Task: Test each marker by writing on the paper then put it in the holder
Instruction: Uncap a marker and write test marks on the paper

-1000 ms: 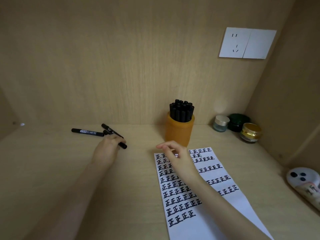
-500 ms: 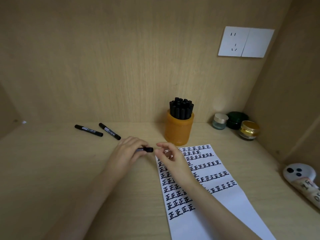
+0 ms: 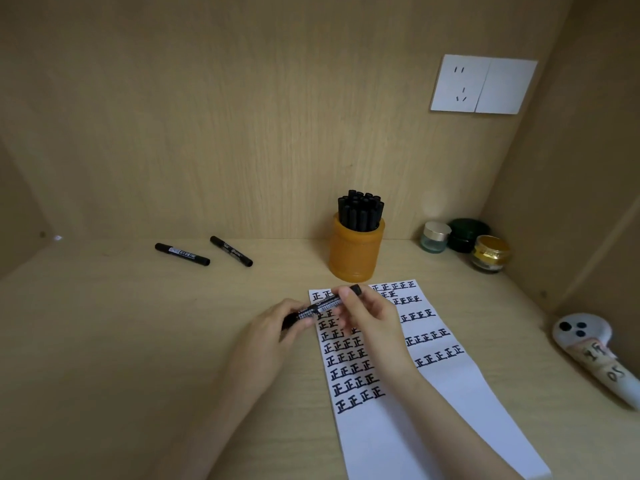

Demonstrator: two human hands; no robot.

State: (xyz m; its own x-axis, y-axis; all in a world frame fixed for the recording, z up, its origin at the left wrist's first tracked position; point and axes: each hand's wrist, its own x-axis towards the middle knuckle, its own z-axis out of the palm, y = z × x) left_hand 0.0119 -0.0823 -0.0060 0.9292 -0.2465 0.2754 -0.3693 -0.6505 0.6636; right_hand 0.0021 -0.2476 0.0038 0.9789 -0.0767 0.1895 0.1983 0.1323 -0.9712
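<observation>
Black marker [image 3: 320, 306] lies level between two hands above the far end of the paper [image 3: 408, 410]. Left hand [image 3: 277, 332] grips its left end, right hand [image 3: 367, 317] pinches near its right cap. Beyond stands the orange holder [image 3: 356, 252], full of markers; two markers [image 3: 182, 254] lie far left.

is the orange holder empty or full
Close to full: a tight bunch of black markers sticks up out of the top of the orange holder.

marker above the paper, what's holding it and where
Both hands hold the marker: the left hand grips its lower-left end, the right hand pinches it near the upper-right end.
</observation>
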